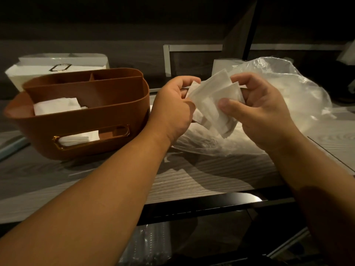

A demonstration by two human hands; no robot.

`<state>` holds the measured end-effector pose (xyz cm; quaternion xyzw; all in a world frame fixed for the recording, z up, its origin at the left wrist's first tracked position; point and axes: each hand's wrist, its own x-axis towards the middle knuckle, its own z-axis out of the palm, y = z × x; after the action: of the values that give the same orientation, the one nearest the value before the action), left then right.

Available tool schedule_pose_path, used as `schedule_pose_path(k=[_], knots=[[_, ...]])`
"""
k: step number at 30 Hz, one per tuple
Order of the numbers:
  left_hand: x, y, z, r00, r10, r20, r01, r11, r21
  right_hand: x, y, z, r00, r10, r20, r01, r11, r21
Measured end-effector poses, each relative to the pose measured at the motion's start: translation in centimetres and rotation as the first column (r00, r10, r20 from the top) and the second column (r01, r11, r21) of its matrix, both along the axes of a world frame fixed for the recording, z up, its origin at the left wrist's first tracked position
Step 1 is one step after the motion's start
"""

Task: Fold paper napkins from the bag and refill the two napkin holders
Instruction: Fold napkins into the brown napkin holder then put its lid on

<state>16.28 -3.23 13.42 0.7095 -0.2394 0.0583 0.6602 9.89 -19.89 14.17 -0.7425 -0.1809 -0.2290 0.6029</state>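
Observation:
Both hands hold a white paper napkin (210, 100) in the air above the table, partly folded and creased. My left hand (172, 108) pinches its left edge. Its right side is pinched between thumb and fingers of my right hand (261, 112). Behind and below the napkin lies the clear plastic bag (288, 93), crumpled and open toward me. To the left stands a brown napkin holder (107, 120) with dividers; folded white napkins (57, 105) lie in its front compartment and show through its front slot. A white holder (38, 73) stands behind the brown one.
The pale wood-grain table (192, 181) ends at a front edge near me, with a dark glass shelf below. A white frame (167, 60) and a dark pole (251, 29) stand at the back. A blue-edged object (11, 148) lies at the far left.

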Motion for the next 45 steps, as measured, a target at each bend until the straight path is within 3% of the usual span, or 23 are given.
schedule_pose_path(k=[10,14,19,25,31,34,38,42,45], knots=[[-0.4,-0.3,0.7,0.954,-0.112,-0.279,0.102,0.994,-0.048,0.5,-0.1,-0.7,0.968,-0.226,0.112,0.250,0.921,-0.299],[-0.4,0.0,1.0,0.885,-0.185,-0.427,0.141,0.981,-0.133,0.4,-0.1,-0.6,0.969,-0.239,0.064,0.247,0.945,-0.213],[-0.6,0.2,0.9,0.912,-0.165,-0.377,0.154,0.986,-0.058,0.7,-0.3,-0.6,0.938,-0.339,0.067,0.346,0.921,-0.180],[-0.2,0.0,0.8,0.892,-0.084,-0.445,0.079,0.996,-0.030,1.1,-0.7,-0.8,0.890,-0.429,0.156,0.449,0.884,-0.129],[0.1,-0.1,0.8,0.850,-0.090,-0.520,0.082,0.996,-0.039,-0.1,1.8,1.6,0.951,-0.266,0.158,0.258,0.964,0.069],[0.0,0.0,1.2,0.832,-0.132,-0.538,0.078,0.989,-0.122,0.0,3.4,2.5,0.976,-0.214,-0.035,0.215,0.939,0.267],[-0.7,0.1,1.2,0.800,-0.297,-0.521,0.161,0.943,-0.291,1.0,3.9,0.7,0.851,-0.464,-0.247,0.473,0.881,-0.023],[-0.8,-0.2,1.1,0.832,-0.238,-0.501,0.119,0.959,-0.258,0.9,3.4,0.2,0.770,-0.611,-0.186,0.578,0.790,-0.204],[-0.7,-0.2,0.9,0.827,-0.212,-0.521,0.102,0.967,-0.232,0.7,3.0,0.4,0.752,-0.633,-0.184,0.578,0.767,-0.279]])
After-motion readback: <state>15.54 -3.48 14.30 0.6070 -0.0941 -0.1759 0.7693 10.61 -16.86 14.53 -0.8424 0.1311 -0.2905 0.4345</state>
